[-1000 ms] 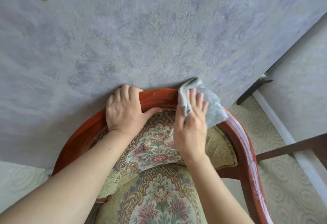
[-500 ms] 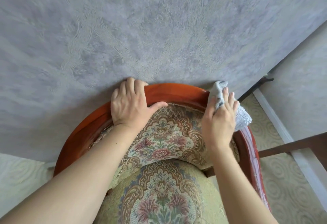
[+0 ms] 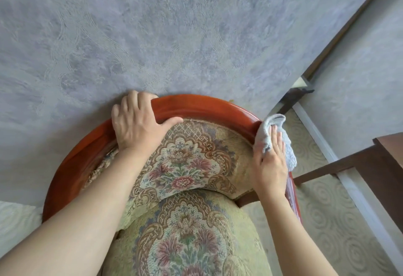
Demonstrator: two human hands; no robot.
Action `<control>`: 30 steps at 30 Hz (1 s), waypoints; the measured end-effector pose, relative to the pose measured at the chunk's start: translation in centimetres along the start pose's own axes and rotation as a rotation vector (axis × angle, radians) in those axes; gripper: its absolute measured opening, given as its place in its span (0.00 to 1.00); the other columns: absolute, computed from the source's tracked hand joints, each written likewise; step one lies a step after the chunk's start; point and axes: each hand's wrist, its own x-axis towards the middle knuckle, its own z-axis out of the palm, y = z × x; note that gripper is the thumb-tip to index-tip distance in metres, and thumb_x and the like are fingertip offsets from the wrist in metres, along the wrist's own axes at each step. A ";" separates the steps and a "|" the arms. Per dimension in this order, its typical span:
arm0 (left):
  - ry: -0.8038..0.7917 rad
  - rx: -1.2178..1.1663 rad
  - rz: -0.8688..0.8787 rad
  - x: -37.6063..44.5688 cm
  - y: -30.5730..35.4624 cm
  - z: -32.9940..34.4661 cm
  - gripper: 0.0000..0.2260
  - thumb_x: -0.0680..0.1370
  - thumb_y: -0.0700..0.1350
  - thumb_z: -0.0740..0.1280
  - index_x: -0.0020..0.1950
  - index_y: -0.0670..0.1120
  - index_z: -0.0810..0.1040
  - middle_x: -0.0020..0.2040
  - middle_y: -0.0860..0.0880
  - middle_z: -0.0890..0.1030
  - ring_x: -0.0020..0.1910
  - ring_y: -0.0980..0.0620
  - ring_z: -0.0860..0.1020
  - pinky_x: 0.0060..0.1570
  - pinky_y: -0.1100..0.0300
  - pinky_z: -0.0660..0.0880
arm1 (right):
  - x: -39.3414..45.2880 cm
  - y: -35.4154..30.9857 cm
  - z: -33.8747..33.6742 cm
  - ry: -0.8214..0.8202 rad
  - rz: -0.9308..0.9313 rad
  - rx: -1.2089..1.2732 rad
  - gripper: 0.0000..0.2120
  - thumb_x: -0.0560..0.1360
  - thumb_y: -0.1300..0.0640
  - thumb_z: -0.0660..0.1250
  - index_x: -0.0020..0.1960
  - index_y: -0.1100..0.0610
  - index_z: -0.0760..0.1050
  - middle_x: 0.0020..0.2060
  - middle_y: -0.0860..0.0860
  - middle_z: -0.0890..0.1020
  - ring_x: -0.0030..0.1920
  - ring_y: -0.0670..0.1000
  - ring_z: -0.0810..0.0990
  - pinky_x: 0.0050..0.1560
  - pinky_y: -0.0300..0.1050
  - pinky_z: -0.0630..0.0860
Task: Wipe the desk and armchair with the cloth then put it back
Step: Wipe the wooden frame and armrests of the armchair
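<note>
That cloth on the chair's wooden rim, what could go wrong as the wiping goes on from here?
The cloth is bunched under flat fingers of the right hand, not gripped, so it might slip off the glossy rail and drop to the carpet. The rail's back stands very near the wall, so the left hand gripping it could scrape its fingers there. The dark table beside the arm may catch the wiping hand.

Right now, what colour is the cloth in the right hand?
Light grey-blue. The cloth shows best in the head view, on the armchair's red-brown wooden rail.
</note>
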 end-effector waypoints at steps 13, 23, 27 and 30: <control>0.090 -0.053 0.178 -1.9 4.8 -1.4 0.29 0.69 0.62 0.76 0.63 0.48 0.74 0.62 0.45 0.74 0.58 0.40 0.70 0.57 0.43 0.65 | 0.6 -0.6 -3.6 -0.190 0.228 0.274 0.21 0.82 0.41 0.50 0.61 0.47 0.77 0.62 0.49 0.80 0.63 0.50 0.75 0.64 0.48 0.70; -0.491 -0.091 0.848 -3.2 19.9 3.3 0.44 0.64 0.71 0.74 0.73 0.48 0.73 0.71 0.48 0.76 0.74 0.44 0.69 0.79 0.45 0.53 | -3.9 9.2 -12.9 0.168 0.637 0.752 0.22 0.80 0.44 0.59 0.36 0.58 0.74 0.27 0.46 0.75 0.28 0.42 0.73 0.31 0.37 0.72; -0.533 0.034 0.882 -2.3 23.5 4.9 0.46 0.61 0.80 0.65 0.71 0.53 0.74 0.65 0.53 0.79 0.64 0.49 0.76 0.65 0.51 0.68 | -5.9 10.5 -12.4 0.078 0.622 0.466 0.24 0.77 0.39 0.56 0.25 0.47 0.62 0.21 0.42 0.70 0.25 0.40 0.68 0.35 0.45 0.65; -0.514 0.225 1.001 -1.8 24.6 5.8 0.46 0.58 0.85 0.51 0.62 0.55 0.77 0.56 0.54 0.82 0.55 0.50 0.79 0.51 0.53 0.73 | -7.1 10.9 -10.5 -0.046 0.527 0.274 0.16 0.74 0.33 0.49 0.34 0.42 0.58 0.36 0.47 0.72 0.40 0.47 0.70 0.44 0.46 0.65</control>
